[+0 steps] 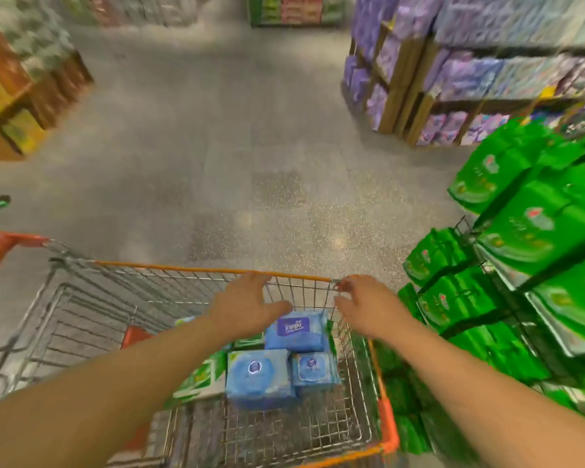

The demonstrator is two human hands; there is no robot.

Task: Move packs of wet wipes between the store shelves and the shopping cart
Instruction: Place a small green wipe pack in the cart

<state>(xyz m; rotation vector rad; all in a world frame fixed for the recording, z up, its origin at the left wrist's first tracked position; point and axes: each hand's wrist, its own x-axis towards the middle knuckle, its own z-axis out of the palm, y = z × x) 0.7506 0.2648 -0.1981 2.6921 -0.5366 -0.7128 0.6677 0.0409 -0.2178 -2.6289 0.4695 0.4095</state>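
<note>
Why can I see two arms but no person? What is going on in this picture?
The camera sits on the person's head and looks down, so you see only their own arms. They stand in a store, leaning over a shopping cart made of wire with an orange rim. The left hand and the right hand both reach to the cart's far rim with fingers spread, and neither holds a pack. Inside the cart lie blue packs of wet wipes and a few green ones. To the right, a rack is full of green packs. The picture is blurry, so the camera is probably moving.
</note>
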